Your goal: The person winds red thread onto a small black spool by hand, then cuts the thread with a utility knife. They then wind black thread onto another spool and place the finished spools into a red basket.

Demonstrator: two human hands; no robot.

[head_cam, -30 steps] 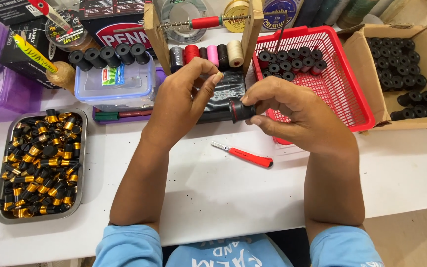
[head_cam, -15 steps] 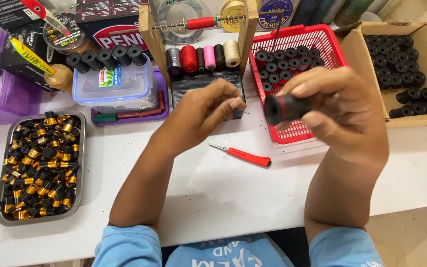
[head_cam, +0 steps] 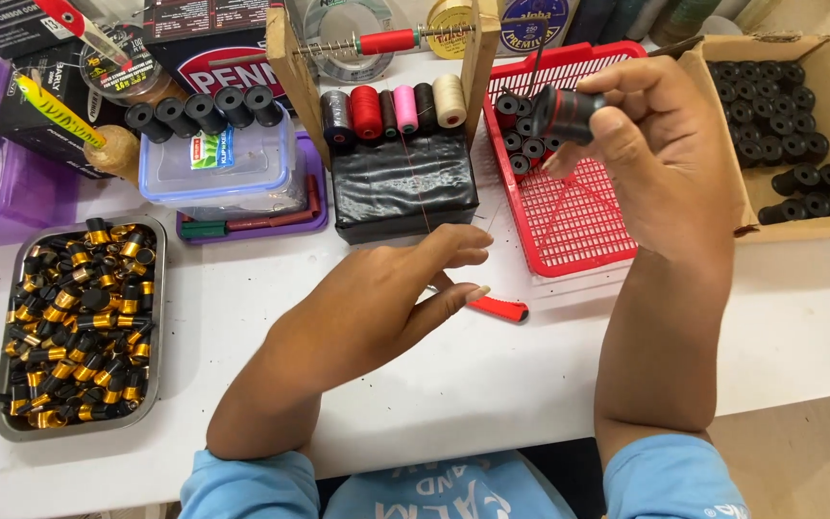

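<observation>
My right hand (head_cam: 660, 154) is raised over the red plastic basket (head_cam: 578, 231) and grips a small black spool (head_cam: 567, 113) between thumb and fingers. A thin red thread (head_cam: 415, 183) runs down from the thread rack (head_cam: 386, 106) toward the table. My left hand (head_cam: 386, 298) hovers low over the white table (head_cam: 492, 384) with fingers spread and nothing in it; its fingertips are beside a red-handled tool (head_cam: 492, 308) lying on the table. Several black spools (head_cam: 521, 135) lie in the basket's far corner.
A metal tray (head_cam: 2, 404) of black-and-gold parts sits at the left. A clear plastic box (head_cam: 218, 168) carries black spools on its lid. A cardboard box (head_cam: 799, 226) with black spools stands at the right. A black block (head_cam: 401, 187) sits under the thread rack.
My right hand lifted the black spool up and right, over the red basket. My left hand let go, dropped toward the table and opened near the red-handled tool.
</observation>
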